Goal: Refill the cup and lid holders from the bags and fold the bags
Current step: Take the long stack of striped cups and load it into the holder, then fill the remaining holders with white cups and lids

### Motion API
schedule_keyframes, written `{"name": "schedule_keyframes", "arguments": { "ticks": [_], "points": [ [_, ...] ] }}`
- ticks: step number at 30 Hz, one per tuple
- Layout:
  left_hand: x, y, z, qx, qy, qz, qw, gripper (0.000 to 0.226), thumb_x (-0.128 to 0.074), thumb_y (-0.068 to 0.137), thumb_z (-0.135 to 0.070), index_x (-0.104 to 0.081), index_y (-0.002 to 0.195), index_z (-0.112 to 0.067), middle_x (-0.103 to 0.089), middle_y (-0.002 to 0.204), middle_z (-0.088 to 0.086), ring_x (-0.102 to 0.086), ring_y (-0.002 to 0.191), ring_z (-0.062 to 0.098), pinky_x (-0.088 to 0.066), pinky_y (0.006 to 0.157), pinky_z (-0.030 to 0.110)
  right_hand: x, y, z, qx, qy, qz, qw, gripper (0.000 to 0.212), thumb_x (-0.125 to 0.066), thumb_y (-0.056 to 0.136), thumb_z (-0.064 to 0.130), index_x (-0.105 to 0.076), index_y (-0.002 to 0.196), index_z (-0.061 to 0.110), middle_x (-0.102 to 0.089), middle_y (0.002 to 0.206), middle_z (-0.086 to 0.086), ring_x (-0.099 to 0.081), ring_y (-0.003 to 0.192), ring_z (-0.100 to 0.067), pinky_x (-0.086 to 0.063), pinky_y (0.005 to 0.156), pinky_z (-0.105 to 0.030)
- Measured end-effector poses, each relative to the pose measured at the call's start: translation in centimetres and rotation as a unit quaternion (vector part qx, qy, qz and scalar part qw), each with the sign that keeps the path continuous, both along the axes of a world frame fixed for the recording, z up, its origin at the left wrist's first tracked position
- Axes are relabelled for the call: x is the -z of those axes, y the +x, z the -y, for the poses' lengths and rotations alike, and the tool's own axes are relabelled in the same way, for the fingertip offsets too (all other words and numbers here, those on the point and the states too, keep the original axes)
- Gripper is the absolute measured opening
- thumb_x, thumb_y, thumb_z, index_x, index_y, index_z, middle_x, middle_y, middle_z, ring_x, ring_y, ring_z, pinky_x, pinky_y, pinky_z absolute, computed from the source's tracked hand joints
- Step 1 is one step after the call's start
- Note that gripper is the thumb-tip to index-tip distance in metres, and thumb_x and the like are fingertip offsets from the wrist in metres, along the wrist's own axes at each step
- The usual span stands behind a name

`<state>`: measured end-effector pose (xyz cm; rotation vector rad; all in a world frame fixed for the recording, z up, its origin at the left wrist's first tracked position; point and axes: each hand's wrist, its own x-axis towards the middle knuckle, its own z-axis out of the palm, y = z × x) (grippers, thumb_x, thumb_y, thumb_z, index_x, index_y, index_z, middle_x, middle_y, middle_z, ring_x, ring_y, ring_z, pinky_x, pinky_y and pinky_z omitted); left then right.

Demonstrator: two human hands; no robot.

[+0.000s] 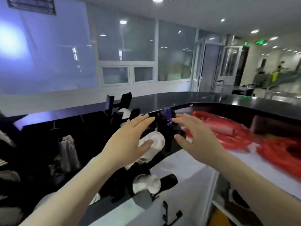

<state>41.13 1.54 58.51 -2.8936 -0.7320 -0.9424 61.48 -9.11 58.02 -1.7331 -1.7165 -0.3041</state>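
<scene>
My left hand (130,137) and my right hand (197,136) reach forward with fingers spread, holding nothing. Between and below them a stack of white cups (154,142) lies slanted in a black holder (169,139); my left thumb lies over its rim. Another white stack (124,113) sits in a holder further back. A lower black holder tube (167,181) shows clear lids (146,183) at its mouth. Red plastic bags (228,132) lie on the white counter (187,168) to the right, past my right hand. The picture is blurred.
A black raised counter top (211,98) curves behind the holders. A crumpled whitish bag (68,149) hangs at the left. Dark items (172,214) lie at the counter's near edge. Glass partitions and a corridor lie beyond.
</scene>
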Motion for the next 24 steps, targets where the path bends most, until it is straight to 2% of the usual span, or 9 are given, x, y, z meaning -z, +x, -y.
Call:
{"name": "schedule_keyframes", "arguments": {
  "ticks": [2, 4, 6, 12, 19, 21, 24],
  "points": [
    [-0.3, 5.8, 1.0, 0.034, -0.007, 0.014, 0.999, 0.065, -0.054, 0.092, -0.041, -0.024, 0.149, -0.035, -0.023, 0.156, -0.016, -0.015, 0.142, 0.002, -0.008, 0.11, 0.014, -0.4, 5.7, 2.3, 0.052, 0.016, -0.011, 0.998, 0.043, -0.066, 0.086, 0.022, -0.058, 0.128, 0.023, -0.054, 0.134, 0.008, -0.041, 0.13, -0.011, -0.02, 0.102, -0.012],
    [-0.5, 11.8, 1.9, 0.066, -0.008, 0.034, 0.997, 0.064, -0.056, 0.091, -0.039, -0.028, 0.148, -0.032, -0.03, 0.154, -0.011, -0.019, 0.14, 0.002, -0.005, 0.104, 0.005, -0.2, 11.0, 4.4, 0.089, 0.019, -0.026, 0.995, 0.042, -0.065, 0.086, 0.023, -0.058, 0.127, 0.023, -0.055, 0.132, 0.009, -0.044, 0.128, -0.011, -0.024, 0.101, -0.015],
    [-0.5, 17.7, 2.7, 0.097, -0.028, 0.058, 0.993, 0.063, -0.059, 0.09, -0.036, -0.033, 0.146, -0.029, -0.035, 0.152, -0.009, -0.025, 0.137, 0.002, -0.008, 0.101, 0.002, 0.4, 15.5, 6.1, 0.12, 0.013, -0.032, 0.992, 0.041, -0.064, 0.088, 0.024, -0.057, 0.129, 0.025, -0.054, 0.133, 0.01, -0.044, 0.128, -0.01, -0.026, 0.101, -0.019],
    [-0.1, 34.2, 3.1, 0.166, -0.102, 0.021, 0.981, 0.061, -0.059, 0.09, -0.029, -0.036, 0.146, -0.023, -0.038, 0.151, -0.002, -0.031, 0.139, 0.011, -0.024, 0.115, 0.029, 2.1, 26.7, 9.2, 0.194, -0.006, -0.049, 0.98, 0.044, -0.064, 0.087, 0.025, -0.055, 0.131, 0.025, -0.057, 0.13, 0.008, -0.048, 0.123, -0.013, -0.037, 0.101, -0.028],
    [3.2, 47.8, 0.0, 0.184, -0.15, 0.036, 0.971, 0.053, -0.057, 0.09, -0.026, -0.044, 0.141, -0.026, -0.042, 0.148, -0.003, -0.033, 0.138, 0.011, -0.026, 0.113, 0.028, 3.8, 36.6, 8.1, 0.241, -0.003, -0.061, 0.969, 0.041, -0.063, 0.088, 0.023, -0.058, 0.128, 0.02, -0.061, 0.125, 0.005, -0.051, 0.119, -0.014, -0.034, 0.098, -0.023],
    [4.8, 50.8, -1.6, 0.183, -0.174, 0.057, 0.966, 0.047, -0.056, 0.09, -0.023, -0.05, 0.136, -0.026, -0.047, 0.144, -0.004, -0.037, 0.136, 0.011, -0.028, 0.111, 0.027, 4.4, 39.1, 6.8, 0.247, 0.005, -0.075, 0.966, 0.04, -0.063, 0.088, 0.022, -0.058, 0.128, 0.02, -0.061, 0.124, 0.005, -0.051, 0.118, -0.013, -0.032, 0.094, -0.018],
    [7.5, 54.8, -5.2, 0.165, -0.195, 0.08, 0.963, 0.039, -0.055, 0.091, -0.019, -0.058, 0.128, -0.025, -0.057, 0.134, -0.006, -0.047, 0.128, 0.012, -0.033, 0.105, 0.025, 6.3, 43.2, 4.2, 0.244, 0.016, -0.112, 0.963, 0.039, -0.062, 0.088, 0.02, -0.059, 0.127, 0.019, -0.062, 0.123, 0.007, -0.053, 0.115, -0.011, -0.034, 0.092, -0.019]
  ]
}}
